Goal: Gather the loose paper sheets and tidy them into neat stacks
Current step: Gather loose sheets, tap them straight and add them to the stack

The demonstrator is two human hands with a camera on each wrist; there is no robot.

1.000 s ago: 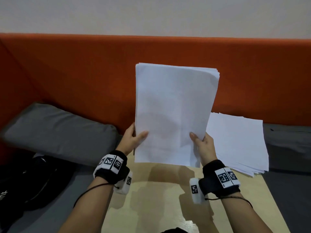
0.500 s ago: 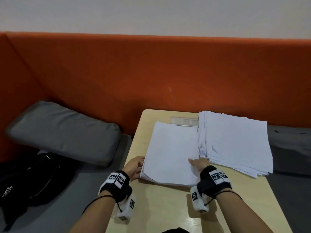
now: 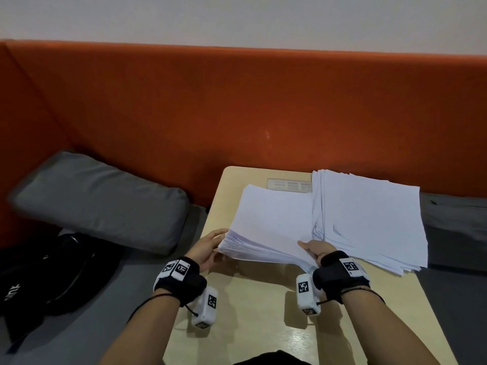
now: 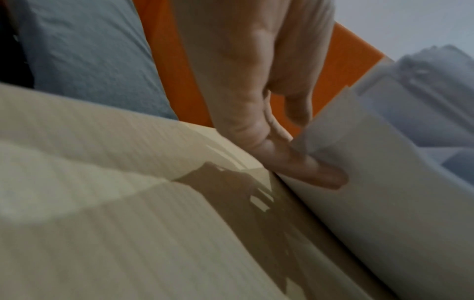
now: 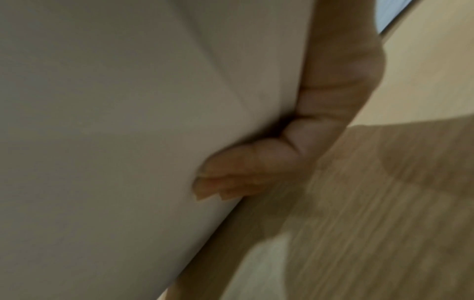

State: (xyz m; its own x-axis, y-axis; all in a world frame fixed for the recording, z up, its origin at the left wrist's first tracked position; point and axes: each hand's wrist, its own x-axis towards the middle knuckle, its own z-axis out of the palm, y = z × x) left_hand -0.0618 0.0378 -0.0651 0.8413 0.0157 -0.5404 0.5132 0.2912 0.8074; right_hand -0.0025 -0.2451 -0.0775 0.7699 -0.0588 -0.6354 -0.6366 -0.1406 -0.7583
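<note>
A second ago I had this stack of sheets (image 3: 274, 227) standing upright in the air; half a second ago it lay flat on the table (image 3: 253, 306); now its near edge is lifted again and fanned. I take that to mean I'm still squaring it, so this stack isn't finished.

My left hand (image 3: 208, 248) grips the stack's near left corner. In the left wrist view, one fingertip (image 4: 320, 174) reaches under the sheets while the other fingers curl against the edge. My right hand (image 3: 316, 250) clamps the near right corner, thumb lying on top. The right wrist view shows its fingers (image 5: 231, 178) pressed together under the paper.

Just to the right, touching the first, the second stack (image 3: 369, 219) lies on the table with its edges staggered, and looks untidied.
</note>
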